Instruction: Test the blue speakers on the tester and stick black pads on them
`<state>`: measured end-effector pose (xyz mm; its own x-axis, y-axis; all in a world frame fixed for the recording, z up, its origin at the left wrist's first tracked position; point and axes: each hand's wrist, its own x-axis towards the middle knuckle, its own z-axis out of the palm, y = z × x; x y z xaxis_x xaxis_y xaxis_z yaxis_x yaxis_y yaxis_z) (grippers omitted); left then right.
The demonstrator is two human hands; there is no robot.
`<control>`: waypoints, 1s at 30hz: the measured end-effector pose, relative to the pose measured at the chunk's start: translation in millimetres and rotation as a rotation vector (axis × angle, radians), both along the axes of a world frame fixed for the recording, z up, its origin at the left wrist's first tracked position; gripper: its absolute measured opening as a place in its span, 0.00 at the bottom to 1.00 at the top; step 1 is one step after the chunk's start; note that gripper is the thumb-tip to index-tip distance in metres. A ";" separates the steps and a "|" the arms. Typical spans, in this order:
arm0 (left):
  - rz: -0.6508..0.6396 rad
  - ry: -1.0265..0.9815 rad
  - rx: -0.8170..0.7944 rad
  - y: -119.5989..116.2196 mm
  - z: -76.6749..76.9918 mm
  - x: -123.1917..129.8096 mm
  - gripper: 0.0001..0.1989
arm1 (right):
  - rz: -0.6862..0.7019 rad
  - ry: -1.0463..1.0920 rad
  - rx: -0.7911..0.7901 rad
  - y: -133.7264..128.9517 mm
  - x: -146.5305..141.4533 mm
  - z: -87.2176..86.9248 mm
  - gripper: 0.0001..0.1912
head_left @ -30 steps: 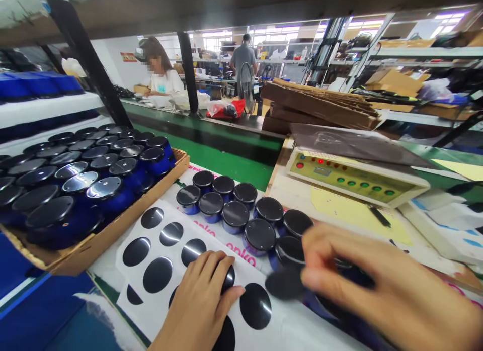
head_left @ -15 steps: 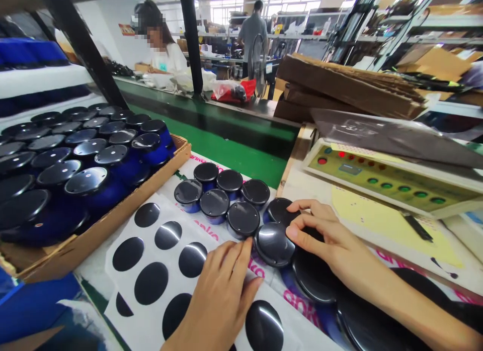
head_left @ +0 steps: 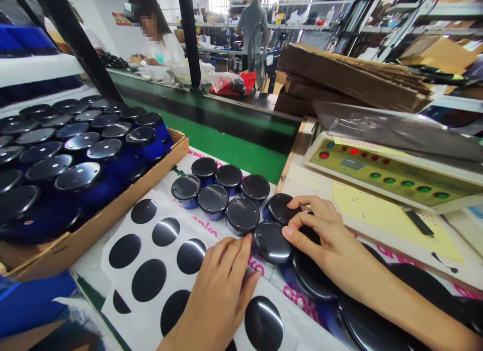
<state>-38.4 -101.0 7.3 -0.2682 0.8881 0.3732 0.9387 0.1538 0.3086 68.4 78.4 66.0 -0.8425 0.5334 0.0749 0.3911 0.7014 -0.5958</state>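
Toward the near side of the table [head_left: 241, 145], two bare hands meet around one blue container with a glossy black top [head_left: 273, 243]. From its right side, the right hand [head_left: 334, 245] brings thumb and index finger to the edge of that top, the two tips close together – whether they grip it or merely press on it, I cannot tell. From the lower left, the left hand [head_left: 222, 283] lies over a white sheet [head_left: 139, 326] of black discs, its fingers side by side and the thumb held apart, with a clear gap between. One left fingertip reaches the container's left edge; contact there is hard to make out.

Just beyond the hands, more black-topped containers [head_left: 213, 199] stand upright in close rows on paper [head_left: 256, 264] with pink lettering; others run off under the right forearm. To the left, a cardboard tray [head_left: 113, 214] is packed with many of the same kind. On the right sits a control box [head_left: 392, 172] with a lit red lamp and green buttons – in front of it, yellow paper [head_left: 362, 202] carries a dark, slim tool [head_left: 419, 223].
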 end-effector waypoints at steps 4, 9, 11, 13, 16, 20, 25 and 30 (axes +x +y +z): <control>-0.003 0.001 -0.002 0.3 0.4 0.6 0.24 | 0.017 -0.005 0.037 -0.9 0.7 0.2 0.12; 0.009 -0.002 0.009 3.4 2.3 4.3 0.23 | 0.049 -0.017 0.058 -0.2 1.3 1.0 0.11; 0.024 -0.023 0.019 4.9 3.4 6.0 0.22 | 0.053 -0.014 0.060 -0.6 1.2 1.4 0.11; 0.030 -0.047 0.029 5.4 4.2 7.1 0.21 | 0.047 -0.001 0.067 -1.6 1.1 1.4 0.11; 0.024 -0.075 0.018 4.7 4.2 7.5 0.21 | 0.048 0.013 0.101 -2.5 0.3 0.7 0.11; 0.024 -0.093 0.024 5.1 2.9 7.8 0.21 | 0.100 -0.024 0.240 -0.4 -4.1 4.5 0.10; 0.030 -0.085 0.025 0.3 5.8 4.6 0.20 | 0.156 -0.145 0.685 -13.9 -3.1 25.8 0.13; 0.094 -0.028 0.036 -24.9 3.7 -6.1 0.18 | 0.588 -0.093 0.496 -57.5 20.4 24.2 0.06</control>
<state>-44.5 -125.9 11.1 -0.3608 0.8447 0.3953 0.9115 0.2297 0.3412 88.8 20.8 90.3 -0.9913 -0.0811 0.1032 -0.0953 0.9854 -0.1410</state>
